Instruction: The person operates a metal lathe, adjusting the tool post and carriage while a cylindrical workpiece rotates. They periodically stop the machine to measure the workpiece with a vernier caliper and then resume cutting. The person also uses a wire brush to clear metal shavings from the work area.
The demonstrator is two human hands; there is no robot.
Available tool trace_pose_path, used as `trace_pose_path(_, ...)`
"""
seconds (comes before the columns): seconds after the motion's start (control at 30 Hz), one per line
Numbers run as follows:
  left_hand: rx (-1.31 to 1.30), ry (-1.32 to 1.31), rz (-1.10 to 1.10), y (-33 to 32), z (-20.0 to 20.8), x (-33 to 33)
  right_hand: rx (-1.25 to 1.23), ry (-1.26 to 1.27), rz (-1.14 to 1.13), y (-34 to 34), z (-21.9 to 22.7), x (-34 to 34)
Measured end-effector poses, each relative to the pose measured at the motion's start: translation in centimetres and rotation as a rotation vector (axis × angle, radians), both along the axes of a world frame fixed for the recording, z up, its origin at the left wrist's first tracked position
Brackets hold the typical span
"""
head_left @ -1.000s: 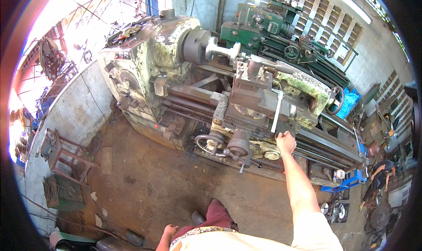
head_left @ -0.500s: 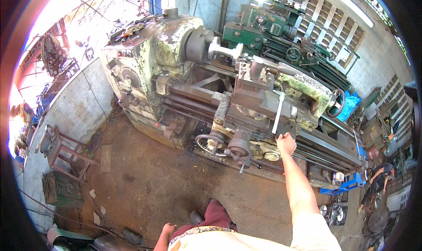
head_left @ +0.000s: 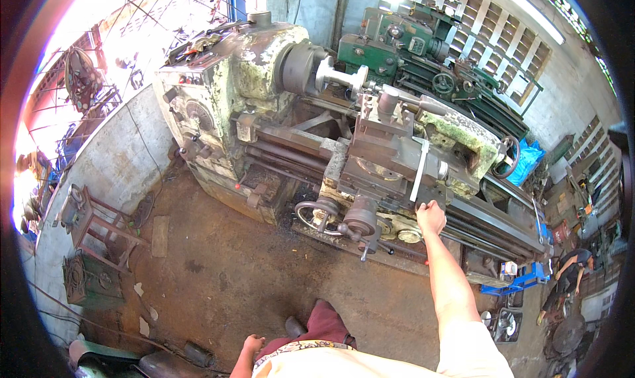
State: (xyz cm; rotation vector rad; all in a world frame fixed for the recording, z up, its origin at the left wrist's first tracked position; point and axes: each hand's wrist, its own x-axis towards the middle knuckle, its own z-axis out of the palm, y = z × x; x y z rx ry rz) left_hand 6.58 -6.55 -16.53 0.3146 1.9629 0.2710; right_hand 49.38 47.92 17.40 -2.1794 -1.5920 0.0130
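My right arm reaches forward to a large worn metal lathe (head_left: 380, 156). At the front edge of its carriage my right hand (head_left: 431, 217) is closed; whatever it grips is hidden by the fingers. Just beyond that hand, a pale metal bar with a short crosspiece (head_left: 420, 171) lies on the slide. A grey flanged workpiece (head_left: 342, 78) sits between the chuck (head_left: 303, 68) and the tailstock (head_left: 463, 130). Left of my right hand are a handwheel (head_left: 317, 217) and a cross-slide crank (head_left: 360, 226). Low beside my thigh hangs my left hand (head_left: 253, 345), its fingers curled and nothing visible in them.
Behind stands a green lathe (head_left: 397, 47). A small rusty stand (head_left: 106, 226) and a dark green box (head_left: 92, 282) are at the left wall. A blue stand (head_left: 522, 279) is at the lathe's right end; another person (head_left: 572, 272) bends over at far right. A cable (head_left: 106, 328) crosses the floor.
The view has shifted very slightly. My right hand stays at the same place on the carriage, and my left hand still hangs by my thigh.
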Motion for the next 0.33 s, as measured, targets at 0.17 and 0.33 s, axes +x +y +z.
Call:
trace_pose_path(0.17,0.023,0.011,-0.011,0.1,-0.1,-0.1,-0.003,0.003,-0.001,-0.1,0.1,-0.1)
trace_pose_path(0.33,-0.028,-0.009,0.022,0.5,1.6,0.3,-0.004,0.004,-0.002,0.0,0.1,-0.1)
